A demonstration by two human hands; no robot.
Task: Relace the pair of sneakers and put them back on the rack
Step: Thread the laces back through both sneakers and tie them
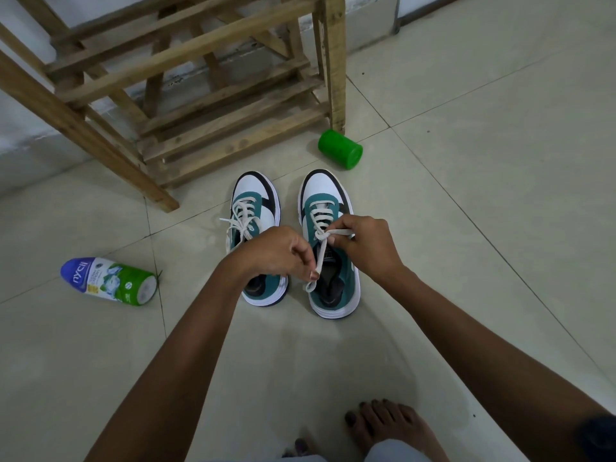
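Your left hand (280, 251) grip pinches the cream flat shoelace (320, 258) | right hand (363, 245) grip pinches its loop | white-and-teal right sneaker (328, 195) | bottle (110, 281) reads "nycil"

Soft, even, rather dim light falls across the pale tiled floor (466, 195), giving only faint shadows. Wide-angle distortion bends the wooden slatted rack (186, 95) at far left; focus is sharp.

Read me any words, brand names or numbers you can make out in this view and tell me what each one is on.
"nycil": on the blue end of the bottle lying on the floor.
Smaller print on the same bottle: too small and blurred to read.
Mark on the tongue of the right sneaker: too blurred to read.
Left sneaker, green cap, wooden rack: no text visible.
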